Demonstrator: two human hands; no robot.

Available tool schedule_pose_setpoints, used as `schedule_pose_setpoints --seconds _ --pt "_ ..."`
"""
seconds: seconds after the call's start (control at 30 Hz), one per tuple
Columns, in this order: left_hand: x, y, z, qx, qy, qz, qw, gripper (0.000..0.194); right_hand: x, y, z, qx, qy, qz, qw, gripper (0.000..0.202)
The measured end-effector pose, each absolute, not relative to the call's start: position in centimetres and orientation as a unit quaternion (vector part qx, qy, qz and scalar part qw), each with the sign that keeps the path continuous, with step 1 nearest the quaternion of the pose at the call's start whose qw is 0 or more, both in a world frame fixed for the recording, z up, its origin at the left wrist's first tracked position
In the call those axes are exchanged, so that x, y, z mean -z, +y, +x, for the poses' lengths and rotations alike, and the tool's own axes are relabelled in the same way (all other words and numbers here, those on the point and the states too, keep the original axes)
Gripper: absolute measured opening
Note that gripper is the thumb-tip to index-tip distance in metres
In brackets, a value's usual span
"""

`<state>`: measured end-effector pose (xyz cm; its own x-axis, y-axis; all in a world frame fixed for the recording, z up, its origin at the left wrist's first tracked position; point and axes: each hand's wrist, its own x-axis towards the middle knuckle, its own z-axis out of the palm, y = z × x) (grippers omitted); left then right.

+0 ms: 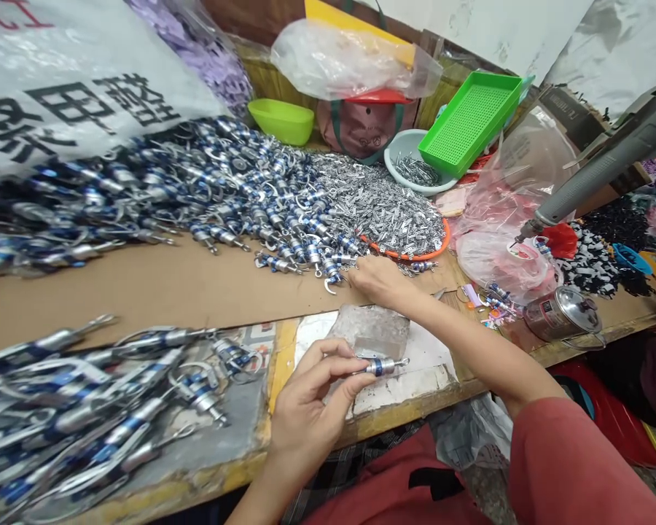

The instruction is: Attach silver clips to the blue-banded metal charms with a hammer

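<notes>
My left hand (320, 390) pinches a blue and silver metal part (383, 366) between thumb and fingers, just above the bench's front edge. The part's small ring end points right. Farther back, my right hand (380, 281) reaches to the near edge of a big pile of similar blue and silver parts (284, 197); its fingertips are partly hidden, and I cannot make out what they hold. Between the hands lies a grey metal block (369, 332) on a white sheet (429, 375). Small silver pieces (399, 211) fill an orange-rimmed tray beyond my right hand.
More finished-looking parts (114, 415) lie at the front left. Behind are a green bowl (281, 120), a green basket (470, 120) and a pale basin (423, 186). A grey tool (601, 160) slants in from the right above a lidded metal pot (563, 313).
</notes>
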<state>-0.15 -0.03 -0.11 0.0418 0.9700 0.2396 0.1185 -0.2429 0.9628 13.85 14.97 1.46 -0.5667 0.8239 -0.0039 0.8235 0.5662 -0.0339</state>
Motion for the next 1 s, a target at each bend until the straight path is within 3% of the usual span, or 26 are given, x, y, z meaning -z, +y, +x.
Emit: schedule_pose_setpoints --seconds 0.13,0.3,0.37,0.47,0.6,0.87,0.93,1.0 --pt "0.1 0.2 0.1 -0.537 0.454 0.602 0.379 0.011 -2.3 12.8 16.1 -0.021 -0.875 -0.482 0.037 0.027" --pt "0.7 0.3 0.1 -0.548 0.442 0.595 0.388 0.041 -4.1 5.9 17.6 -0.146 -0.867 -0.390 0.272 0.030" --pt "0.8 0.4 0.0 -0.551 0.436 0.604 0.375 0.049 -4.6 3.4 17.2 -0.174 -0.856 -0.358 0.329 0.028" --pt "0.5 0.7 0.0 -0.552 0.425 0.639 0.326 0.051 -5.1 1.7 16.4 -0.162 -0.860 -0.347 0.338 0.031" --pt "-0.3 0.8 -0.1 -0.554 0.395 0.673 0.291 0.032 -5.4 1.7 16.1 -0.140 -0.872 -0.337 0.326 0.029" --pt "-2.0 0.3 -0.6 -0.550 0.445 0.516 0.482 0.019 -4.0 0.6 17.8 -0.104 -0.865 -0.315 0.377 0.025" --pt "-2.3 0.3 -0.6 -0.535 0.451 0.514 0.497 0.017 -3.6 0.5 18.2 -0.045 -0.884 -0.289 0.364 0.013" --pt "-2.6 0.5 -0.7 -0.521 0.450 0.547 0.476 0.017 -3.5 0.5 18.5 -0.004 -0.900 -0.259 0.350 0.014"
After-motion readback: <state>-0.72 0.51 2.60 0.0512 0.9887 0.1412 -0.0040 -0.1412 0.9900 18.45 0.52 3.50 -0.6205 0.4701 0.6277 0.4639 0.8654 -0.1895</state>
